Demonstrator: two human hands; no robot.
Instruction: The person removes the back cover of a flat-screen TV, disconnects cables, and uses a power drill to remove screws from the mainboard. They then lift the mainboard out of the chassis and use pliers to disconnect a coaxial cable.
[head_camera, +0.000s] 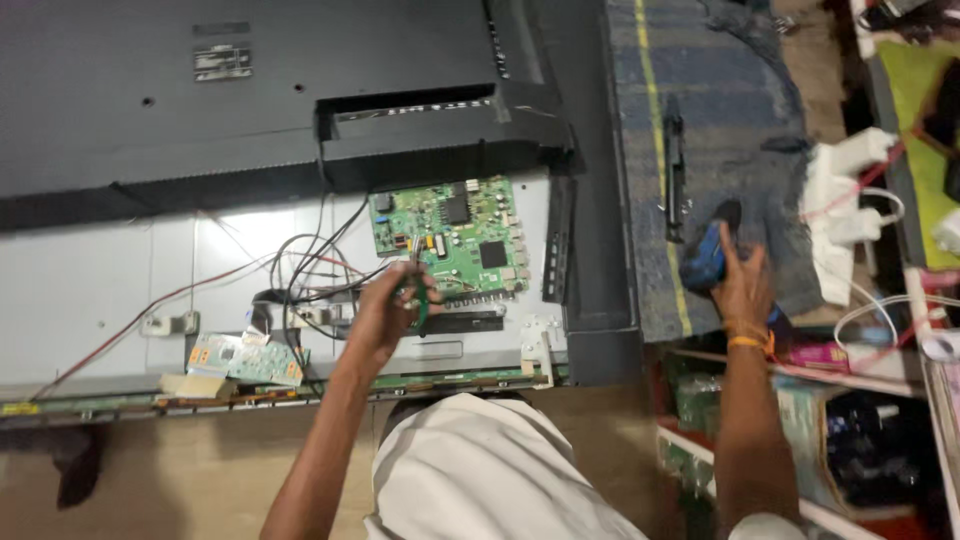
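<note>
The left hand (385, 315) is clamping a green tool (421, 300) at the circuit board (450, 238); the right hand (742, 285) is closing on a blue device (705, 258).

Down on the near side there's brown bare floor (200, 470), dim and dusty-looking. To the right a worn blue mat (720, 130) with a yellow stripe (655, 130) runs from far to near. Further right, white power adapters (850, 200) and cables (880, 310) crowd a cluttered shelf (830, 375), packed goods stacked beneath. Far right, a green surface (915, 90). Light's soft, indoor.
</note>
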